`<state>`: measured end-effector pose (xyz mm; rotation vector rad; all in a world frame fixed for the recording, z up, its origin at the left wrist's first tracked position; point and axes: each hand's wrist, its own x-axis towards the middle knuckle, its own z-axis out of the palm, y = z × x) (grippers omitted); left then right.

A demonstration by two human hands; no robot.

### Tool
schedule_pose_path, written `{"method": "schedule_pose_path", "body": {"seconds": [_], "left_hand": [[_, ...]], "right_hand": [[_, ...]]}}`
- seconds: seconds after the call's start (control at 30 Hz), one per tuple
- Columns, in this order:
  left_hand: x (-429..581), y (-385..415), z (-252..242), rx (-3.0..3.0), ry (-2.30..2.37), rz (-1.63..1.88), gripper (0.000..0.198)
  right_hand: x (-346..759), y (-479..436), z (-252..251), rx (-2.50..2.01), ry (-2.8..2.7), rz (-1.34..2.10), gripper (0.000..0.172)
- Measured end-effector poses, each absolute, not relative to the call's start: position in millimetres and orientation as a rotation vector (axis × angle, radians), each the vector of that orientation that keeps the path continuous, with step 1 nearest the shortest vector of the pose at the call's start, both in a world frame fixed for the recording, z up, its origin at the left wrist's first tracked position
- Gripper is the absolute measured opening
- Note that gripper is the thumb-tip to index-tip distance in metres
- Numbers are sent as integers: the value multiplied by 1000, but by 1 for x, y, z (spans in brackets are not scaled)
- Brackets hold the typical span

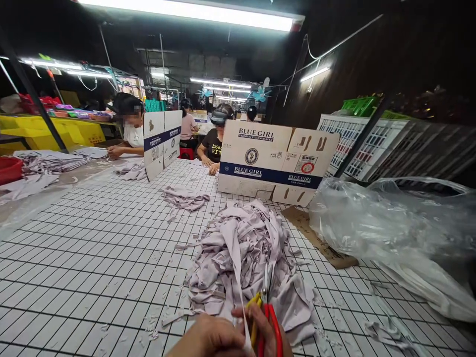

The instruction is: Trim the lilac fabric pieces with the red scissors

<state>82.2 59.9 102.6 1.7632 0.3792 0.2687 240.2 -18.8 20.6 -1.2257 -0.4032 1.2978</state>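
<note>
My left hand (211,338) is at the bottom edge with its fingers closed on a long, narrow strip of pale lilac cloth (235,253). The strip stretches up over a heap of similar cloth pieces (253,230). Close beside it, my right hand (258,318) is wrapped round scissors (275,325) with red and yellow handles. Their metal blades point away from me over the heap. Where the strip's near end passes between my hands, fingers hide part of it.
Small scraps litter the gridded table (92,248). A smaller cloth pile (186,197) lies farther off. Cardboard partitions (256,153) stand ahead, with co-workers (211,144) beyond. On the right are clear plastic bags (386,223), brown cardboard (322,243) and white crates (357,144).
</note>
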Motion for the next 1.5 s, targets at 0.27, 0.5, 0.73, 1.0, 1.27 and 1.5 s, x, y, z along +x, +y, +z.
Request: {"method": "schedule_pose_path", "body": {"seconds": [0.27, 0.5, 0.73, 1.0, 1.27, 1.5], "left_hand": [[98, 30, 24, 1887, 281, 232, 83], [76, 43, 45, 1740, 503, 207, 41], [124, 112, 78, 2031, 1130, 522, 45], [159, 142, 70, 1935, 1033, 471, 39], [134, 116, 92, 1293, 730, 764, 40], [124, 73, 76, 538, 626, 860, 14]], "right_hand": [[240, 1, 48, -1082, -280, 1233, 35], [234, -4, 45, -1106, -351, 1234, 40], [221, -16, 44, -1451, -787, 955, 35], [206, -26, 23, -1613, -853, 885, 30], [208, -27, 26, -1356, -565, 844, 44], [213, -42, 39, -1369, -527, 914, 48]]}}
